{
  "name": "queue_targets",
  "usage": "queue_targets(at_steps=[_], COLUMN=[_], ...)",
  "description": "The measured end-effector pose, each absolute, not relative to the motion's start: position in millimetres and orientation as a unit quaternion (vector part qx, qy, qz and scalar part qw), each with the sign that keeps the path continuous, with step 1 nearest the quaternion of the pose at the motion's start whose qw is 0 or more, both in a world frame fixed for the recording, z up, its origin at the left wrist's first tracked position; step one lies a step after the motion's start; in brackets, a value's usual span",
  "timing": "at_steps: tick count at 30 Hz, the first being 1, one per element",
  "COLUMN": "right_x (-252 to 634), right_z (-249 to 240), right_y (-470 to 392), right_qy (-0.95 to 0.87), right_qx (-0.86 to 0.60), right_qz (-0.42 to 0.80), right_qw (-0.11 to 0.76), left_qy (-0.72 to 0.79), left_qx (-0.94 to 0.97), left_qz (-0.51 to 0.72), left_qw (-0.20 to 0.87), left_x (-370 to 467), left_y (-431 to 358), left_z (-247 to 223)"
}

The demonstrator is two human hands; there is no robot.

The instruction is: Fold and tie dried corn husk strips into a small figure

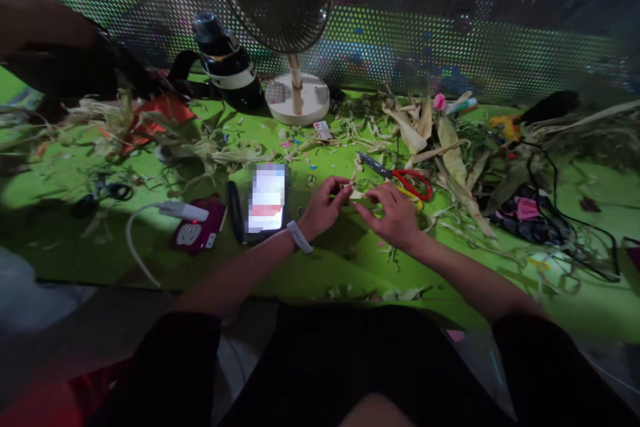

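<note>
Between my two hands is a small pale strip of dried corn husk (pixel 357 195). My left hand (pixel 323 208), with a light band on its wrist, pinches the strip between thumb and fingers; a thin twisted end sticks up above them. At the strip's other end, my right hand (pixel 395 215) has its fingers bent around it and its thumb stretched underneath. Just beyond the right hand lie red-handled scissors (pixel 413 183), blades pointing left. Something with a yellow handle (pixel 411 197) is partly hidden beside them.
Left of my hands are a lit phone (pixel 267 200) and a purple power socket (pixel 200 230) with a white plug. Dark scissors (pixel 107 190) lie farther left. Behind stand a fan (pixel 297 99) and a black bottle (pixel 230 70). Husks (pixel 455 147) and a corded black bag (pixel 535 217) occupy the right.
</note>
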State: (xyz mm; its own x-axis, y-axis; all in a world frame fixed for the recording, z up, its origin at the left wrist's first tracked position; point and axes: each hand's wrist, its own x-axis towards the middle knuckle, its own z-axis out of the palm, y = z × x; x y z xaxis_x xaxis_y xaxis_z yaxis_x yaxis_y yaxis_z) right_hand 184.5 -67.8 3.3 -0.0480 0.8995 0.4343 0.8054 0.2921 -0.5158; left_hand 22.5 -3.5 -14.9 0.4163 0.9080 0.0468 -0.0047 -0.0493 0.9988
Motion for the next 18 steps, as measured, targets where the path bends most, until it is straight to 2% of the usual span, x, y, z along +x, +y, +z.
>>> queue_targets(at_steps=[2,5,13,18], right_x=[188.9,192.1,187.7,185.2], right_z=[2.0,0.3,-0.2,1.8], right_y=[-65.2,-61.0,-62.4,-61.4], right_qy=[-0.758,-0.776,-0.762,-0.651], right_qx=[-0.574,-0.557,-0.545,-0.596], right_qz=[-0.019,-0.023,0.108,0.288], right_qw=[0.311,0.293,0.334,0.371], left_qy=[0.364,0.357,0.352,0.323], left_qx=[0.609,0.625,0.691,0.668], left_qz=[0.376,0.365,0.329,0.333], left_qw=[0.596,0.59,0.539,0.581], left_x=[22.8,22.3,20.5,20.4], left_y=[-4.4,-4.1,-2.3,-3.5], left_z=[-15.8,-16.0,-15.1,-9.3])
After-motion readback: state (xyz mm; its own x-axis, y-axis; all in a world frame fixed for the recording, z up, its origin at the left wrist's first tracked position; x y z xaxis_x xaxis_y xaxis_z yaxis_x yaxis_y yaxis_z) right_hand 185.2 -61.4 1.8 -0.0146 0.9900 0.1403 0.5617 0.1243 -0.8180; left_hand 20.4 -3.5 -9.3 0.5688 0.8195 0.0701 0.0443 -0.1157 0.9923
